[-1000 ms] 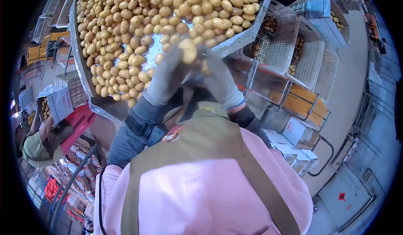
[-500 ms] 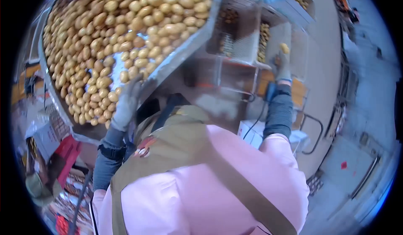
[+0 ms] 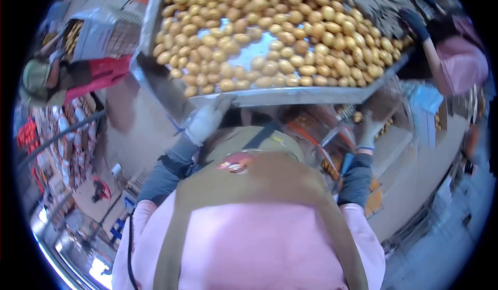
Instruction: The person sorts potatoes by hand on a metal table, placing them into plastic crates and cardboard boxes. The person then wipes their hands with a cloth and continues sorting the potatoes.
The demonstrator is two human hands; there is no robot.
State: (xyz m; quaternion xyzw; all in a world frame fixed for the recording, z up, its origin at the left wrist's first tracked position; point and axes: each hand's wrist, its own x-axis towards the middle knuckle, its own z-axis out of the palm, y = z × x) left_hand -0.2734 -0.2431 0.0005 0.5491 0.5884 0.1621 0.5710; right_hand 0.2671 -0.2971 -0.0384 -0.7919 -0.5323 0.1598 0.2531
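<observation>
1. Steel sheet-metal sorting tray (image 3: 290, 96) with a raised lip fills the top of the view. It is heaped with small round yellow-brown potatoes (image 3: 270, 15), with one bare shiny patch near its middle.
2. Left hand (image 3: 207, 120), in a light grey knit glove, sits against the tray's near edge toward the left corner. Fingers loosely bent, part open, no potato in it that I can see. Closest potatoes lie just over the lip, near the fingertips.
3. Right hand (image 3: 368, 130), in a grey glove, hangs below the tray's near right corner. Motion blur: can't tell how far open it is or whether it holds anything.
4. Handling, my read: each potato is firm, light and smooth-skinned, and rolls freely on sheet metal. Best taken round the middle with whole fingers, one or two at a time. Likely bruises if dropped hard. Pulling one from the heap probably sets its neighbours rolling.
5. Edges: the lip looks low along the near edge, so little stops rollers there.
6. Room:
   - Far right corner is taken by a co-worker's dark-gloved hand (image 3: 415, 19) and pink sleeve (image 3: 459, 62).
   - Another person in a green cap (image 3: 33, 77) stands off the left edge beside a cardboard box (image 3: 91, 38) of potatoes.
   - Under the tray is crowded with blurred orange-brown gear (image 3: 306, 126).
   - Near edge between both hands is open.
</observation>
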